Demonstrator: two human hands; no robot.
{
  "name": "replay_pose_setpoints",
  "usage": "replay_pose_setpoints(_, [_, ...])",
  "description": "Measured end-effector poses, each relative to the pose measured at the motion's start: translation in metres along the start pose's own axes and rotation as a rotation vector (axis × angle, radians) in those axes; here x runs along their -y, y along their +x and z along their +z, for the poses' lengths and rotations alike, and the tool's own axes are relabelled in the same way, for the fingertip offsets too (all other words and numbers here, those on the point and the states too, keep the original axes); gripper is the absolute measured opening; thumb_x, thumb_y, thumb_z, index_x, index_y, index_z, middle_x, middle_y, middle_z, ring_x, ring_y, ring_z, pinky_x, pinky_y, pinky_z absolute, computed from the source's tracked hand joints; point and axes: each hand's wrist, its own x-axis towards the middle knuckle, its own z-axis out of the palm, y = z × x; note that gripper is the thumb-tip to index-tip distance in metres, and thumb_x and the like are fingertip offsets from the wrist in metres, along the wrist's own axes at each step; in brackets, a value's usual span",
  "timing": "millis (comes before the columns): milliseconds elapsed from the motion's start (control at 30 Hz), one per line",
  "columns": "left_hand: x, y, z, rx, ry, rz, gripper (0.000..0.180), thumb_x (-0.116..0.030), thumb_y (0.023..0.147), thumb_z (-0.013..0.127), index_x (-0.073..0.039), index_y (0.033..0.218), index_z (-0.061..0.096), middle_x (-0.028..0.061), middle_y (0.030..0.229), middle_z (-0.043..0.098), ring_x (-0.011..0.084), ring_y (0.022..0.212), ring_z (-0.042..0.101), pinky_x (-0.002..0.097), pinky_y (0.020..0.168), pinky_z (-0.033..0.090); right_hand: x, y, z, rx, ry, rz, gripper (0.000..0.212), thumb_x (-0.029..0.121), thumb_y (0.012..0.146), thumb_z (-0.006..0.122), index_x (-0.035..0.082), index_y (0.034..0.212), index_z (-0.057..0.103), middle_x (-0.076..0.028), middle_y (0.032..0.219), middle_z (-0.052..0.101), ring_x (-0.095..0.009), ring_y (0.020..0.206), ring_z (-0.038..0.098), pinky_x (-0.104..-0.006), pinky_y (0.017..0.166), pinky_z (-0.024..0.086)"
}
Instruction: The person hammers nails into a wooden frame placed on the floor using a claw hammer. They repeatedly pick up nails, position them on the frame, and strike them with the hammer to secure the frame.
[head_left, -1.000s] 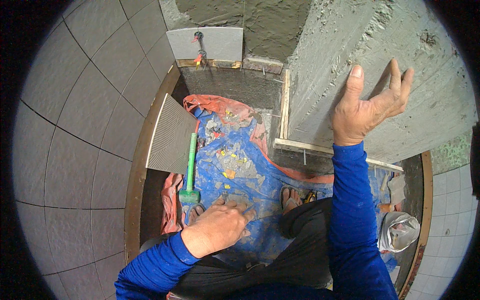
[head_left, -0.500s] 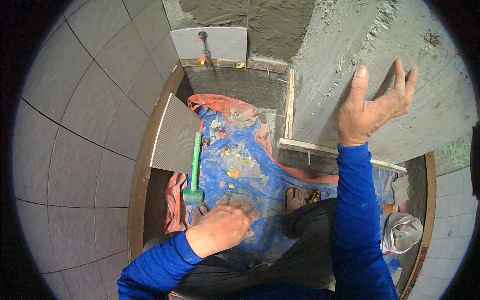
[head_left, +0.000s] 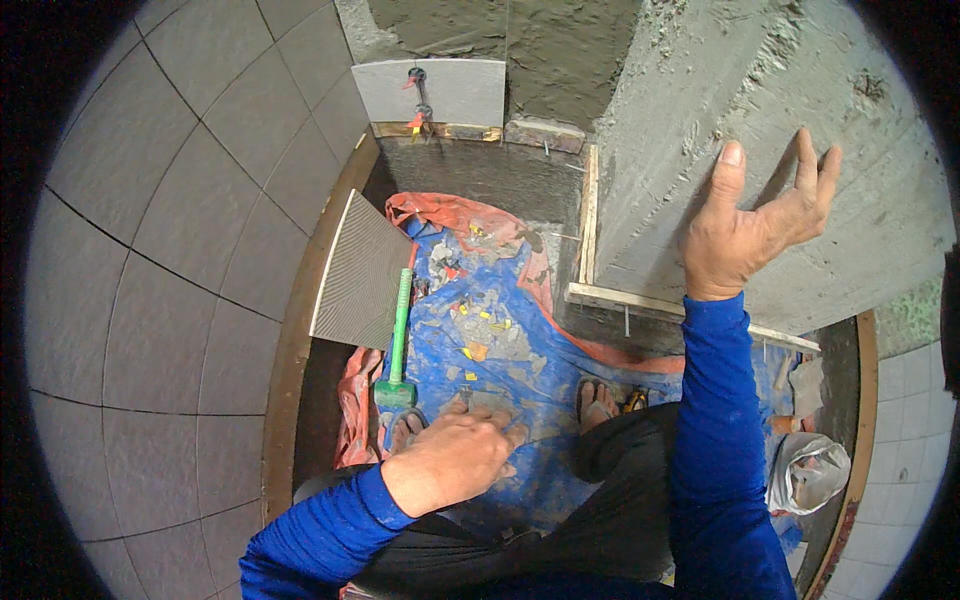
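My right hand [head_left: 758, 215] is raised at the rough grey cement wall [head_left: 690, 90], with thumb and fingers spread and nothing in it. Whether its palm side touches the wall cannot be made out. Lower down, my left hand [head_left: 458, 455] hovers palm down above the blue tarp [head_left: 450, 335], its fingers loosely bent and a little apart, with no object visible in it. Near that hand, a green mallet [head_left: 396, 390] stands head down, its handle pointing up beside a tile [head_left: 358, 275] with a ridged back. The tile leans against the left side.
Large grey tiles [head_left: 160, 270] cover the left wall. One light tile [head_left: 470, 92] with a clamp-like fitting [head_left: 417, 95] sits on the far wall below wet mortar [head_left: 560, 70]. Wooden battens [head_left: 625, 297] with protruding nails edge the cement wall. A whitish bag [head_left: 808, 470] stands at right.
The view has shifted slightly, so the whole scene sits a little further right and lower. Both hands keep nearly the same pose.
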Motion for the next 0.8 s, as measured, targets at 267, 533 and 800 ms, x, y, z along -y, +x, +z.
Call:
replay_pose_setpoints(267, [0.0005,0.0009,0.0021,0.014,0.008,-0.019,0.057,-0.032,0.093,0.075,-0.005,0.142,0.06,0.0191,0.135,0.066,0.0401,0.125,0.065,0.0498,0.103,0.052,0.0009,-0.0002,-0.0009,0.005,-0.007,0.0,0.07,0.035,0.094,0.077,0.004,0.151,0.05,-0.027,0.162,0.035,-0.041,0.15,0.029,-0.0549,0.123,0.021])
replay_pose_setpoints(533, [-0.001,0.0017,0.0029,0.033,0.001,-0.03,0.057,-0.033,0.094,0.075,-0.006,0.141,0.06,0.0184,0.134,0.067,0.0403,0.122,0.066,0.0496,0.103,0.053,-0.0022,-0.0005,-0.0022,0.014,-0.035,-0.014,0.071,0.035,0.093,0.077,0.004,0.15,0.051,-0.028,0.163,0.035,-0.042,0.15,0.03,-0.0557,0.123,0.021])
replay_pose_setpoints(800, [0.0011,0.0016,0.0044,0.024,0.01,-0.021,0.056,-0.034,0.095,0.073,-0.006,0.141,0.06,0.0182,0.138,0.065,0.0407,0.124,0.065,0.0496,0.105,0.052,-0.0026,-0.0006,-0.001,0.011,-0.044,-0.019,0.071,0.036,0.093,0.076,0.003,0.151,0.05,-0.028,0.161,0.036,-0.043,0.15,0.03,-0.0561,0.123,0.021])
